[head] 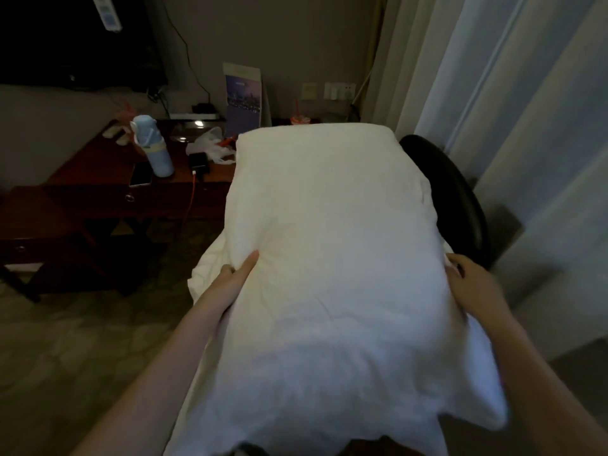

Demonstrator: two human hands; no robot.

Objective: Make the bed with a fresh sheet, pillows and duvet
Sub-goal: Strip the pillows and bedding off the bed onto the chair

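A large white pillow (335, 258) fills the middle of the view, lying lengthwise away from me over a dark chair. My left hand (238, 269) grips its left edge, thumb on top and fingers hidden underneath. My right hand (470, 278) holds the right edge, fingers curled round the side. More white fabric (205, 271) hangs below the pillow on the left. The bed itself is out of view.
A black chair (450, 192) stands behind the pillow on the right. A dark wooden desk (108, 192) at the left carries a blue bottle (154, 146), a phone (141, 176), a charger and a plastic bag. Pale curtains (513, 93) hang at the right. A dark TV sits top left.
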